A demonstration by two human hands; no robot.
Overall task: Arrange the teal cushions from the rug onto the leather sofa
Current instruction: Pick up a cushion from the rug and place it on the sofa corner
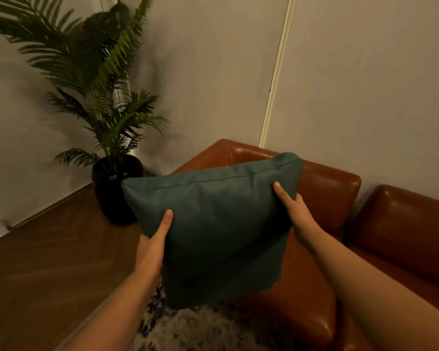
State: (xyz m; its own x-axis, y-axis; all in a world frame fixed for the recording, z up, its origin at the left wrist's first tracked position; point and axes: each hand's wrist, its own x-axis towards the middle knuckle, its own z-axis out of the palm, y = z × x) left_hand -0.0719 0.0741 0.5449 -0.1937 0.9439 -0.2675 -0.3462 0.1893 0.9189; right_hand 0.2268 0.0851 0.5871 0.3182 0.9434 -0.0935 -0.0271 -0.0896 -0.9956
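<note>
A square teal cushion (218,224) hangs upright in the air in front of me, over the left end of the brown leather sofa (327,196). My left hand (153,245) grips its left edge, thumb on the front face. My right hand (295,214) grips its right edge, thumb on the front as well. The fingers of both hands are hidden behind the cushion. The cushion's lower corner hangs above the speckled rug (203,328). No other teal cushion shows in this view.
A palm plant in a black pot (114,188) stands on the wooden floor (48,269) in the corner, just left of the sofa's arm. Pale walls rise behind the sofa. A second sofa back section (401,224) sits to the right.
</note>
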